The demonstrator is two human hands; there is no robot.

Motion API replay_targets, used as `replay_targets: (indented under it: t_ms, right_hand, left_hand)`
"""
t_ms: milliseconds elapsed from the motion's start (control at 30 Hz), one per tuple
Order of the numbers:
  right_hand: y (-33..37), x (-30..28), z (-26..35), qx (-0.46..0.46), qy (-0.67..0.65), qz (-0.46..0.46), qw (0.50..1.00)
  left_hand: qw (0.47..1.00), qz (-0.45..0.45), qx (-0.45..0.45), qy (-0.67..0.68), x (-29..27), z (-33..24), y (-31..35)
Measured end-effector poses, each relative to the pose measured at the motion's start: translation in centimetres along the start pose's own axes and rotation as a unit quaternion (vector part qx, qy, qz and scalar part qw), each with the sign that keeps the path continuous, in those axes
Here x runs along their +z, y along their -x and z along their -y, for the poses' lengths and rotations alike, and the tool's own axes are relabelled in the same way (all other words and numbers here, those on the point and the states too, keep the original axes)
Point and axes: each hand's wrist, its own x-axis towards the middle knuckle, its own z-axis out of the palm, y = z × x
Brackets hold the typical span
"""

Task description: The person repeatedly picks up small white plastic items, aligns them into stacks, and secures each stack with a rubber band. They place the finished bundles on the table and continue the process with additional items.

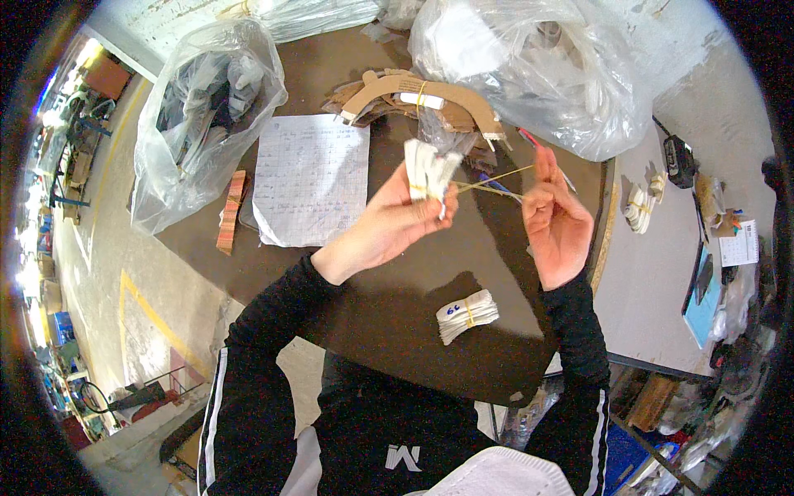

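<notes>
My left hand (397, 217) is closed round a bundle of white strips (428, 169), held upright above the brown table. A yellowish rubber band (492, 182) runs from that bundle across to my right hand (556, 211), stretched taut and crossed on itself. The fingers of my right hand are hooked in its far end. Below, near the table's front edge, lies a second bundle of white strips (468, 316), with a rubber band round its middle and blue handwriting on it. The lower part of the held bundle is hidden by my left fingers.
A handwritten grid sheet (310, 182) lies at left beside an orange-red strip bundle (231, 213). Clear plastic bags (207, 124) stand behind, another bag (538, 74) at back right. Curved cardboard pieces (422, 91) lie between. On the grey side table (641, 306) sits another white bundle (638, 208).
</notes>
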Motion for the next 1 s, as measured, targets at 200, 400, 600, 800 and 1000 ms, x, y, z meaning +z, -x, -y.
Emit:
replay_targets:
  t_ms: [200, 400, 600, 800, 1000]
  right_hand:
    - [1.0, 0.3, -3.5, -0.016, 0.388, 0.056, 0.92]
    - [0.9, 0.0, -3.1, -0.112, 0.822, 0.286, 0.48]
    - [1.9, -0.5, -3.9, -0.209, 0.809, 0.385, 0.392]
    - [1.5, -0.3, -3.2, -0.099, 0.702, 0.437, 0.553]
    - [0.6, -0.7, -2.6, -0.035, 0.387, 0.109, 0.915]
  left_hand:
    - [0.993, 0.084, -0.045, -0.071, 0.7, 1.0, 0.5]
    - [0.876, 0.104, -0.107, -0.459, 0.0, 1.3, 0.9]
    - [0.847, 0.06, -0.095, -0.52, 0.7, 1.7, 1.5]
    - [0.971, -0.135, -0.146, -0.129, 0.7, 0.6, 0.3]
    - [0.998, -0.065, -0.027, -0.002, 1.4, -2.1, 0.7]
